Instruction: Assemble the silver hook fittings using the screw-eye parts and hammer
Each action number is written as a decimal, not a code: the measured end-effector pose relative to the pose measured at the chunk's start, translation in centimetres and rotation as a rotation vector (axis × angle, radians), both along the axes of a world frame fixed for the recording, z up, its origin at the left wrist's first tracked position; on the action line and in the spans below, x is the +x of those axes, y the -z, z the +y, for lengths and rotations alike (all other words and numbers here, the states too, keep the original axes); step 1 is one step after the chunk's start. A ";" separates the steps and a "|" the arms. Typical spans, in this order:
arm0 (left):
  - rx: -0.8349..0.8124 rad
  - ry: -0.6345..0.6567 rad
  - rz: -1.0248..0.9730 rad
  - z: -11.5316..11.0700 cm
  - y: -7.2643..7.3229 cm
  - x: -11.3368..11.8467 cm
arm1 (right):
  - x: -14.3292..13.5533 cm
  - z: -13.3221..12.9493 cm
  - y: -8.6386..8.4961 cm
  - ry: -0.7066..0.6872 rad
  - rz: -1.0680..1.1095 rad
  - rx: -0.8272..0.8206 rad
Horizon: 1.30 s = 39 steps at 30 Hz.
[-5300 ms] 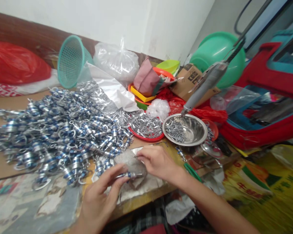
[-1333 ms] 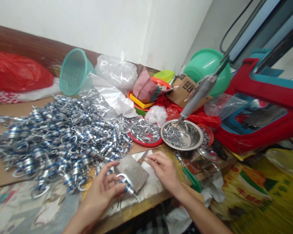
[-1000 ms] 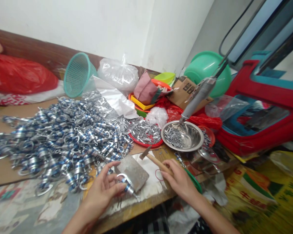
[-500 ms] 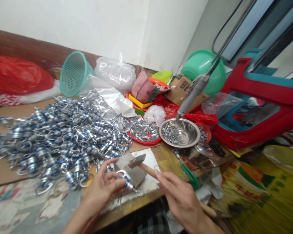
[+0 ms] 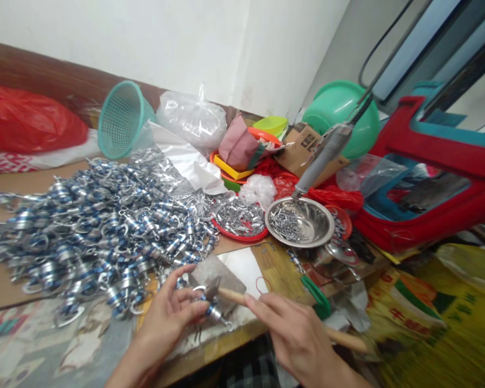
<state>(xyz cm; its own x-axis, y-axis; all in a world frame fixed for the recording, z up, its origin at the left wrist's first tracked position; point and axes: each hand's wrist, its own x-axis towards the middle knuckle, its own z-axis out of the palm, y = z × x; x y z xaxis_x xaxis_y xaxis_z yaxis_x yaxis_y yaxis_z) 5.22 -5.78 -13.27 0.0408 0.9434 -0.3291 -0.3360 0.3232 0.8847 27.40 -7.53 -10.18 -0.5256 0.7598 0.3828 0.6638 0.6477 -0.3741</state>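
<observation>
My left hand [image 5: 173, 312] pinches a small blue-and-silver metal piece [image 5: 215, 312] with a hook at one end and a ring at the other. It is held at the near edge of a grey metal block [image 5: 226, 277]. My right hand [image 5: 293, 328] is closed around the wooden handle of a hammer [image 5: 232, 296]. The hammer's head lies over the hook end of the piece, close to my left fingertips; whether it touches is hard to see. A big pile of similar blue-and-silver pieces [image 5: 101, 231] spreads to the left of my left hand.
Behind the block are a red tray [image 5: 242, 237] of small metal parts and a steel bowl [image 5: 327, 229] of pins. A grey-handled tool [image 5: 325, 153] hangs over the bowl. A green-handled tool [image 5: 317, 296] lies right; a turquoise basket [image 5: 121, 121] stands at the back.
The hammer has come down and slightly left, its head now at the hook end of the piece instead of above the block. My left hand has stayed almost still.
</observation>
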 end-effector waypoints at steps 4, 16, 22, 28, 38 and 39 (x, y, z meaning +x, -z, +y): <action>-0.013 -0.016 0.002 0.0 0.0 -0.1 | -0.2 2.0 1.0 0.128 0.054 -0.156; 0.348 -0.047 0.670 0.2 -0.3 0.1 | -0.7 14.6 2.4 0.337 -0.235 -0.217; 0.391 -0.045 0.678 0.0 -0.4 0.0 | -3.6 20.2 2.4 0.374 -0.346 -0.291; 0.424 0.018 0.706 -0.4 -0.2 -0.7 | -1.4 20.0 1.7 0.427 -0.191 -0.302; 0.372 -0.053 0.529 0.0 -0.6 0.9 | -5.1 9.3 0.3 0.196 0.351 -0.536; 0.380 -0.044 0.495 0.0 -0.6 0.9 | -5.6 7.9 0.2 0.136 0.488 -0.618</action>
<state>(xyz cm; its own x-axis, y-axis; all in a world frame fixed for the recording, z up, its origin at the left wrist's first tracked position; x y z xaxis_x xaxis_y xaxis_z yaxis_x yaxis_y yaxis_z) 6.16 -5.82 -12.72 -0.0720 0.9956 0.0598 0.1376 -0.0495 0.9892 21.76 0.36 -10.42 -0.2950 0.9549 0.0341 0.3912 0.1533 -0.9075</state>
